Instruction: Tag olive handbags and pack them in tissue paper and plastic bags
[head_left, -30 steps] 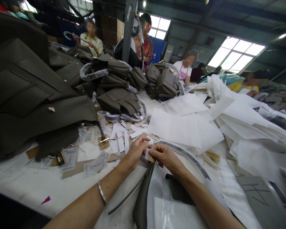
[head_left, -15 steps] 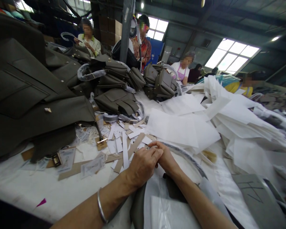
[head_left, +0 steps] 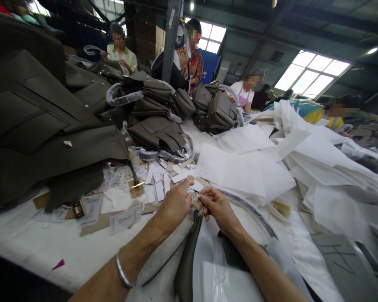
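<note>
Head view: two bare hands meet over a white surface (head_left: 28,243), in from the middle of its near edge. The right hand (head_left: 219,208) has its grip pinching a small tan tag (head_left: 198,204) between thumb and fingers. The left hand (head_left: 176,205) is just beside it, its back turned up; whether that grip holds anything cannot be told. The tan tag is at the far tip of a dark bag (head_left: 185,264). A light pinch near the tag's edge would probably serve best, with the left hand steadying the bag's tip so nothing twists or creases. The bag's long axis runs inward from the near edge, its tip pointing toward the far edge and leaning slightly right. The tag is too small to make out its own axis. A thin strap (head_left: 160,269) slants back toward the near left corner.
</note>
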`<state>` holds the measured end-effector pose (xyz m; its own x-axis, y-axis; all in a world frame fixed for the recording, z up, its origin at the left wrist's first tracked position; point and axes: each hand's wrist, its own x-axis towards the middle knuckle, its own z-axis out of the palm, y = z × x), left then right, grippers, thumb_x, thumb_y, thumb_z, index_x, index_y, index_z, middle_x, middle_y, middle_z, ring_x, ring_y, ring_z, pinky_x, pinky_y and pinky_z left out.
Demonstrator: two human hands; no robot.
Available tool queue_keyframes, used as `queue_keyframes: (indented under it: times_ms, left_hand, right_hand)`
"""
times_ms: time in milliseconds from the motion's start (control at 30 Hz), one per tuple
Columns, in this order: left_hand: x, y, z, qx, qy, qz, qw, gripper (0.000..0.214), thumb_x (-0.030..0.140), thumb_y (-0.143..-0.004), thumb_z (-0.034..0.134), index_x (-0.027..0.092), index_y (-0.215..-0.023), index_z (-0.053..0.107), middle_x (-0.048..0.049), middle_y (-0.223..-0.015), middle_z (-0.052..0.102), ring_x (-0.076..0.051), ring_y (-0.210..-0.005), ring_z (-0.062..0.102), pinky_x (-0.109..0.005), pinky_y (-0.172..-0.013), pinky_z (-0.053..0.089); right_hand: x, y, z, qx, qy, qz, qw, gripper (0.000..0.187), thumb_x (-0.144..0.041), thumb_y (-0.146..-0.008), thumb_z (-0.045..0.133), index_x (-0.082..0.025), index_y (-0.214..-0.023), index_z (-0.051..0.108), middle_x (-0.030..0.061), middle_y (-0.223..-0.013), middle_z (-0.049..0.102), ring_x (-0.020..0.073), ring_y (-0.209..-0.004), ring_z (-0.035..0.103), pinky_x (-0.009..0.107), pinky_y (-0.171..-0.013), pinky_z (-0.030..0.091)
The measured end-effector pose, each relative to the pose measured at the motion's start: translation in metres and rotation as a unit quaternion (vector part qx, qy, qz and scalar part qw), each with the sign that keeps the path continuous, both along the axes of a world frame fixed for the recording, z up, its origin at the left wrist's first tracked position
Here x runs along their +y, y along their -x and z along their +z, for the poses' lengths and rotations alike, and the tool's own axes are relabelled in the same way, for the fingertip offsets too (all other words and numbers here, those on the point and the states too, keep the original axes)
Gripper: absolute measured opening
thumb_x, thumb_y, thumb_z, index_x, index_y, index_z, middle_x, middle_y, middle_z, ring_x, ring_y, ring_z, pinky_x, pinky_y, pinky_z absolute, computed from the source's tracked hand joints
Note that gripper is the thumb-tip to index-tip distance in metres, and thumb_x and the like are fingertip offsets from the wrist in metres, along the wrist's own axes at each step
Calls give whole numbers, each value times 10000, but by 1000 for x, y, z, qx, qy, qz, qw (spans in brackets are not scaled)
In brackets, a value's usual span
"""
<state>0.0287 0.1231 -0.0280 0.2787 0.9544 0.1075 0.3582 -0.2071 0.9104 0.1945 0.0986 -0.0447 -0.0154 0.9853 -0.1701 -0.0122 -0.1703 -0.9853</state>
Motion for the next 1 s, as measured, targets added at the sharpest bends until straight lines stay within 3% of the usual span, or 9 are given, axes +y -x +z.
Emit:
queue_keyframes:
  times_ms: [100,167,367,467,533,667,833,933,1000]
  left_hand:
    - [1,-2,-1,-32,114,-33,992,328,105,-869,449,202,-1160,566,-96,-1271,623,-148,-622,690,-244,-475,553]
    - [0,-4,-2,-51,140,-40,988,357,84,-870,419,204,-1181,546,-93,-1311,595,-101,-520,648,-208,-389,507]
    - [0,-7,-16,-57,147,-63,985,520,78,-808,498,243,-1301,507,-87,-1348,578,-94,-519,649,-205,-399,512]
    - [2,-4,-20,-42,167,-95,981,536,135,-793,549,227,-1319,510,-60,-1113,687,-126,-567,663,-213,-446,511]
    - [5,-1,-19,-7,130,-88,988,478,163,-771,578,209,-1247,574,-39,-1008,696,-138,-619,656,-223,-504,504]
    - [9,5,-13,104,2,-55,993,197,271,-706,692,199,-890,689,-15,-938,659,-178,-805,611,-248,-646,434]
    - [12,8,-11,132,23,-59,989,210,356,-689,708,192,-668,578,54,-601,503,-133,-589,461,-259,-534,260]
    - [14,9,-11,112,31,-69,991,216,335,-719,657,190,-639,518,64,-580,456,-122,-574,428,-258,-525,240]
    - [15,10,-10,92,33,-87,991,209,334,-734,629,191,-647,504,66,-597,456,-120,-589,432,-253,-526,248]
  right_hand:
    - [1,-1,-2,0,1,4,1000,381,-476,-693,763,-199,-830,540,-68,-492,575,98,-416,524,169,-354,407]
    - [1,-1,-3,-9,12,13,1000,371,-458,-674,765,-194,-812,544,-50,-507,602,109,-436,554,180,-369,428]
    - [0,0,-3,-12,29,17,999,306,-383,-663,743,-189,-805,554,-28,-553,640,114,-463,575,195,-404,436]
    - [-2,3,1,4,12,19,1000,294,-364,-693,735,-196,-828,537,-45,-548,626,101,-479,563,183,-429,419]
    - [-3,5,3,13,-1,21,1000,301,-366,-713,735,-204,-844,519,-52,-550,621,98,-489,556,177,-436,400]
    - [-3,7,2,25,-21,21,999,335,-384,-722,749,-213,-866,499,-65,-575,604,96,-501,551,178,-440,374]
    - [-1,7,-2,-4,-36,-1,999,310,-381,-724,724,-215,-867,505,-70,-596,576,99,-491,529,192,-435,365]
    - [0,6,0,-60,-63,-23,996,289,-397,-748,693,-213,-929,561,-50,-688,590,94,-489,496,216,-436,371]
    - [0,5,2,-110,-82,-2,991,307,-411,-789,660,-213,-1020,621,-24,-754,610,104,-532,504,236,-478,399]
